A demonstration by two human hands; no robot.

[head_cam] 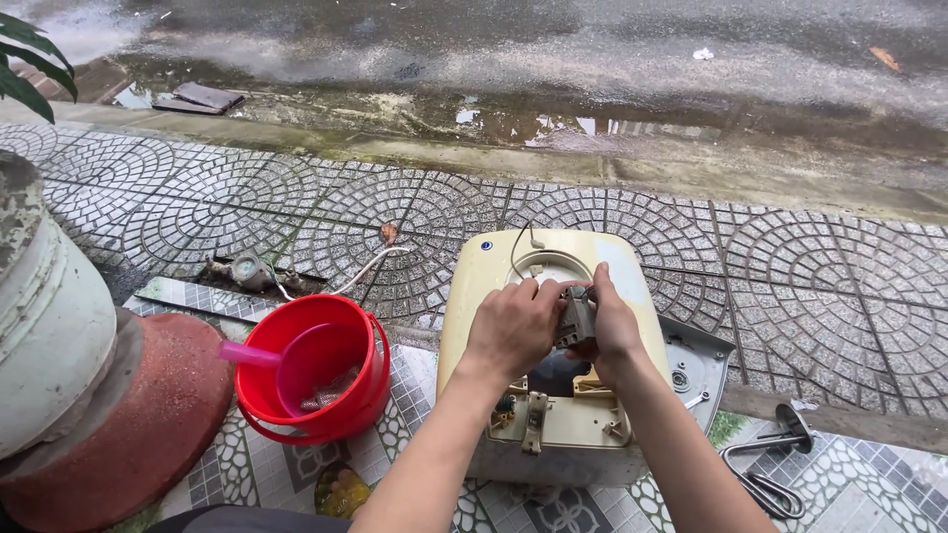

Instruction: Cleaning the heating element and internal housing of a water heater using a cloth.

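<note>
Keep left hand (513,326) and right hand (612,326) closed firmly around the small grey part (576,318), steady above the cream heater (494,286).

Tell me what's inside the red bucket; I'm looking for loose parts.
Inside the red bucket lies a pink ladle, with some brownish bits at the bottom. Whatever sits beneath the ladle's bowl is hidden.

Flat, even daylight lay over everything, as under an overcast sky. Shadows were faint and soft, gathering only under the hands (553,331) and inside the bucket (316,370). The wet road (592,49) at the far side gave back pale glare, and a puddle (583,126) mirrored bright patches. Focus stayed sharp throughout, though the paving (790,276) lines bowed toward the edges.
</note>
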